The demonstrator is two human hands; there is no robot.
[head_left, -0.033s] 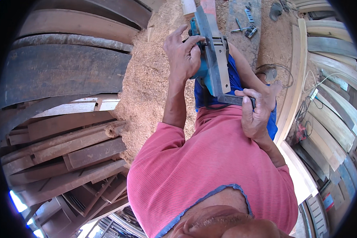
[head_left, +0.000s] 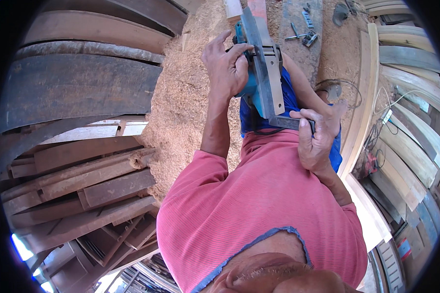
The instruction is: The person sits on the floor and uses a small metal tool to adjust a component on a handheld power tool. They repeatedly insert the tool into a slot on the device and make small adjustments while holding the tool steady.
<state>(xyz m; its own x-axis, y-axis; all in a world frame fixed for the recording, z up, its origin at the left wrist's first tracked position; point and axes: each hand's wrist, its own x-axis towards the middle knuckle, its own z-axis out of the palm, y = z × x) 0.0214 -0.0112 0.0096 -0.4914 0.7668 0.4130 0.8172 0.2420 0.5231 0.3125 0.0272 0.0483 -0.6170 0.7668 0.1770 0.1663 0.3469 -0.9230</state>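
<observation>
An electric planer [head_left: 249, 89] with a teal body lies over my lap, its metal sole plate [head_left: 276, 90] facing up. My left hand [head_left: 224, 66] is closed around the planer's left side, with the thumb and a finger near the sole's edge. Along the sole lies a dark metal try square [head_left: 262, 73], its long arm running away from me. My right hand [head_left: 317, 139] pinches the end of the square's short arm, near my waist. The planer's underside is hidden against my blue shorts [head_left: 289, 97].
Wood shavings [head_left: 181, 112] cover the floor. Small metal tools and parts [head_left: 308, 38] lie on a plank [head_left: 300, 58] ahead. Dark boards [head_left: 78, 90] are stacked at left, paler boards [head_left: 406, 141] at right. A loose cable [head_left: 359, 95] curls beside my foot.
</observation>
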